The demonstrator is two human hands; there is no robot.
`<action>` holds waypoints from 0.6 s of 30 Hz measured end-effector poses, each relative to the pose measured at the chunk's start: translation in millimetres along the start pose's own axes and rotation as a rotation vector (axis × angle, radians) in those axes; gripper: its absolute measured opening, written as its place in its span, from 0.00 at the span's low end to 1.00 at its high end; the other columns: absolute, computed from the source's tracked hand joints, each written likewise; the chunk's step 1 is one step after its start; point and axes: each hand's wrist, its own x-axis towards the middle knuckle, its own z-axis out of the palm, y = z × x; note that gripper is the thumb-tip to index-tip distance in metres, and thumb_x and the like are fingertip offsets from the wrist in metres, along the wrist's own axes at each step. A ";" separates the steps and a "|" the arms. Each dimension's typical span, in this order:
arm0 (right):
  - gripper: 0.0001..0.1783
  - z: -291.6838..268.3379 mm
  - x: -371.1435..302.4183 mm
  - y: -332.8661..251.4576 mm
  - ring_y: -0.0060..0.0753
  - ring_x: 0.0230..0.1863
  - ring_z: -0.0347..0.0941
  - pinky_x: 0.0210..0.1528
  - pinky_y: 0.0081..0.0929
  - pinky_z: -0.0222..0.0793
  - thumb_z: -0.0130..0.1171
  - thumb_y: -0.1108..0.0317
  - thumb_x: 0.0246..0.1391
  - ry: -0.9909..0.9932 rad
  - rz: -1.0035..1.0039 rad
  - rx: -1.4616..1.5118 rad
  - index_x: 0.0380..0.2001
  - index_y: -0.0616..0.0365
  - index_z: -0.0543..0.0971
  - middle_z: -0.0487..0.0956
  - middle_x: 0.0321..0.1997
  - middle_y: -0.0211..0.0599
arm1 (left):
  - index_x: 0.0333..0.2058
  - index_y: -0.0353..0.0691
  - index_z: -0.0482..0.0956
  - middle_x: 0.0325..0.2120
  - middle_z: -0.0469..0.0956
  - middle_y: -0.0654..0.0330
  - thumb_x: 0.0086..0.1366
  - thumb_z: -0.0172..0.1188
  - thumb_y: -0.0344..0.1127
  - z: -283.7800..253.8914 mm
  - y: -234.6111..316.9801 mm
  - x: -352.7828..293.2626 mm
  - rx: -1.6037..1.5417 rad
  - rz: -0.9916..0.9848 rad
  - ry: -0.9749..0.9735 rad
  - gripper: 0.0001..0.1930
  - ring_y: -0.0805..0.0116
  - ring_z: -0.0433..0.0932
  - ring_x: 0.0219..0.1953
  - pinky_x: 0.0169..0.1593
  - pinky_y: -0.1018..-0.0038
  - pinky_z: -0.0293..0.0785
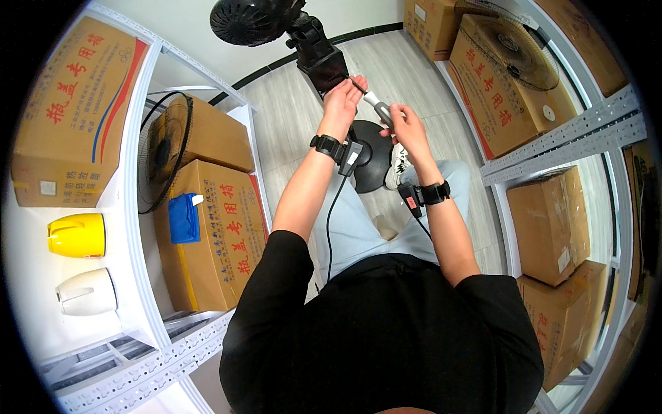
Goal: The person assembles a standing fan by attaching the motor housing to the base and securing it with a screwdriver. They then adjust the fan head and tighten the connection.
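Note:
My right hand (408,131) is wrapped round the grey and white handle of a screwdriver (378,108). Its dark shaft points up and left, toward the black body (325,67) of a stand fan. Against the lower edge of that body, beside the screwdriver tip, is my left hand (342,105), palm partly turned up and fingers apart. The exact spot where the tip meets the fan is hidden. The fan's motor head (249,21) has no grille on it and leans left. Below my hands, the round black base (372,160) stands on the floor between my feet.
Wire fan grilles rest on both sides: one (165,153) against left shelf cartons, another (509,45) on a right carton (514,86). A yellow mug-shaped container (77,235) and a white one (87,292) sit on the left shelf. Cables hang from both wrist devices.

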 end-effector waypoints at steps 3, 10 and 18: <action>0.23 0.1 -2.1 11.9 0.24 0.25 0.79 0.19 0.19 0.68 0.55 0.53 0.58 0.183 -0.466 -0.427 0.45 0.62 0.73 0.80 0.26 0.36 | 0.43 0.24 0.66 0.45 0.72 0.41 0.68 0.46 0.25 3.2 -1.3 -0.4 -0.005 -0.008 0.012 0.09 0.49 0.74 0.50 0.59 0.58 0.69; 0.23 0.1 -1.4 -3.6 0.27 0.22 0.77 0.20 0.20 0.70 0.58 0.54 0.55 -0.022 0.053 0.066 0.47 0.58 0.73 0.78 0.21 0.34 | 0.43 0.24 0.66 0.45 0.73 0.40 0.67 0.47 0.25 -0.6 0.8 -1.0 0.010 0.011 -0.019 0.09 0.47 0.74 0.50 0.59 0.58 0.70; 0.22 -0.8 -7.3 5.2 0.30 0.25 0.78 0.22 0.23 0.75 0.57 0.57 0.57 0.103 -0.318 -0.311 0.49 0.61 0.71 0.77 0.36 0.44 | 0.43 0.24 0.66 0.45 0.72 0.39 0.66 0.47 0.24 2.9 3.0 -2.5 0.032 -0.001 -0.001 0.09 0.46 0.73 0.51 0.59 0.57 0.70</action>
